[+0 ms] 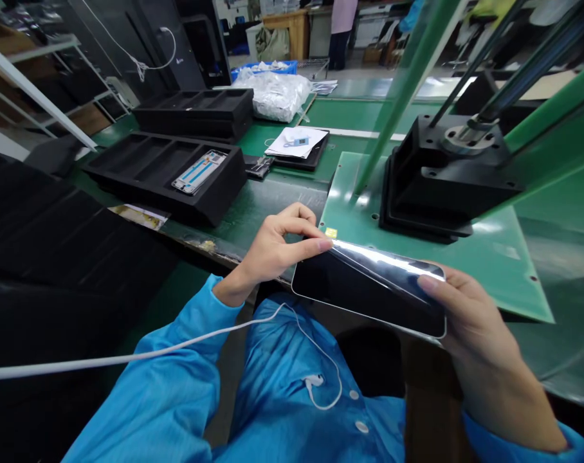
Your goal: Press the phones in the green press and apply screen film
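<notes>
A smartphone with a dark glossy face and a thin pale frame is held tilted above my lap, at the front edge of the bench. My right hand grips its right end, thumb on the glass and fingers behind. At its upper left edge, my left hand is closed in a pinch, thumb and fingertips against the edge. A small yellow tab shows just beyond those fingertips; whether it belongs to the phone cannot be made out. A bright reflection and a curved line cross the glass, possibly a clear film.
A black press block with rods stands on a green plate behind the phone. Left are black foam trays, one holding a phone frame. Papers and a wrapped white bundle lie behind. A white cable crosses my sleeve.
</notes>
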`<state>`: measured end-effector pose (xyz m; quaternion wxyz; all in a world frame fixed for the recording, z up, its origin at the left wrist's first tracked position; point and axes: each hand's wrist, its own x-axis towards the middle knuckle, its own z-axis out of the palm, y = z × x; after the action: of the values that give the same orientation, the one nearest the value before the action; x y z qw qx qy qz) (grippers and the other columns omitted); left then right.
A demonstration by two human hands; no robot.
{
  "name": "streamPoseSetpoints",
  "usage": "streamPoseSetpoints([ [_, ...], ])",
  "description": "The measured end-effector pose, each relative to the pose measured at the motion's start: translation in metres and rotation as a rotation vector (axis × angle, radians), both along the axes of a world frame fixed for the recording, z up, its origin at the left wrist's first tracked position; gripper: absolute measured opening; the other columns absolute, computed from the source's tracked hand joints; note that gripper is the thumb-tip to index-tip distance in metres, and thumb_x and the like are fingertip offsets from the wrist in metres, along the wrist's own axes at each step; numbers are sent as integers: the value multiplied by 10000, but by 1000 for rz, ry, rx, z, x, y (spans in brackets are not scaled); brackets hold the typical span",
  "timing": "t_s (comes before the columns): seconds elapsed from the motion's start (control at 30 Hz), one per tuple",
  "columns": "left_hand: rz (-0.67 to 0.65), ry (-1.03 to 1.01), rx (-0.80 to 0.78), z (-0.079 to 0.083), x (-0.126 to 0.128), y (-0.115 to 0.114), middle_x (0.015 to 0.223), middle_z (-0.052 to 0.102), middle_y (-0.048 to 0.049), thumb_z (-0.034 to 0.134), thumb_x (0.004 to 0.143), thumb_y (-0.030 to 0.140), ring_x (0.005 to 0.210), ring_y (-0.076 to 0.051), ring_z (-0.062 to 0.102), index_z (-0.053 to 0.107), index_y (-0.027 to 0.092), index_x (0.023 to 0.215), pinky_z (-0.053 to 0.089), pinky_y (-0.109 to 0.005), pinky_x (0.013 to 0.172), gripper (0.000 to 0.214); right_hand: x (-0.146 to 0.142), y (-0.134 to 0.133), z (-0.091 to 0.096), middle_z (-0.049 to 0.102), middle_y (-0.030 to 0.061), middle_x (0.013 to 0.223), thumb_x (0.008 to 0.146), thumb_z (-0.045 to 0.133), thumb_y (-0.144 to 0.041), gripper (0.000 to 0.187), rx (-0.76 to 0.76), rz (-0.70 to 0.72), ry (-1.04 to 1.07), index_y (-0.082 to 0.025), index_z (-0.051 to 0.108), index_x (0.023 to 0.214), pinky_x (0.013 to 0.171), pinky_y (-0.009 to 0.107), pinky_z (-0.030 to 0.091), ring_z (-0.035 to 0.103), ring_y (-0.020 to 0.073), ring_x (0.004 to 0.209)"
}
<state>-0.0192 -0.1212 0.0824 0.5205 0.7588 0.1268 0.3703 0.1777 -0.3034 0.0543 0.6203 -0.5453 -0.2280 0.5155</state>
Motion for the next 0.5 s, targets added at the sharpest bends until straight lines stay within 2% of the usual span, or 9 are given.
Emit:
streamPoseSetpoints([
  [0.2,8,15,-117,-12,-1,2,868,645,-30,761,812,383,809,-133,598,765,198,765,478,-264,728,191,-4,1,4,706,35,731,745,834,-400,249,25,-1,28,-226,770,910,574,238,530,644,168,595],
  [0.23,5,1,-177,-16,-2,2,900,665,-40,736,830,433,843,-144,615,771,204,844,490,-268,751,233,-5,2,4,700,29,727,758,826,-390,232,19,-11,32,-221,765,904,574,234,523,638,162,597],
  [0.3,-47,-44,-361,-27,-3,-2,984,695,-63,655,837,615,911,-182,651,732,227,1087,519,-294,781,469,-5,4,2,676,13,696,749,830,-387,218,30,-48,16,-211,745,846,559,234,512,620,156,584],
  [0.37,-145,-59,-556,-39,-2,-13,1058,708,-87,610,751,782,950,-233,679,642,237,1254,550,-334,773,742,-7,5,-2,646,-1,664,737,833,-412,240,57,-98,-49,-206,712,768,556,249,515,607,161,578],
  [0.43,-182,-46,-654,-47,1,-30,1072,720,-97,723,648,766,976,-268,694,636,222,1235,570,-363,793,806,-10,5,-6,656,0,701,763,805,-454,255,85,-130,-169,-219,709,781,600,269,535,635,183,643],
  [0.5,-96,-66,-628,-50,2,-42,1076,729,-84,835,626,613,1003,-265,696,663,213,1161,573,-376,853,690,-15,2,-7,711,18,854,786,776,-497,279,74,-114,-345,-251,740,912,730,299,561,681,228,829],
])
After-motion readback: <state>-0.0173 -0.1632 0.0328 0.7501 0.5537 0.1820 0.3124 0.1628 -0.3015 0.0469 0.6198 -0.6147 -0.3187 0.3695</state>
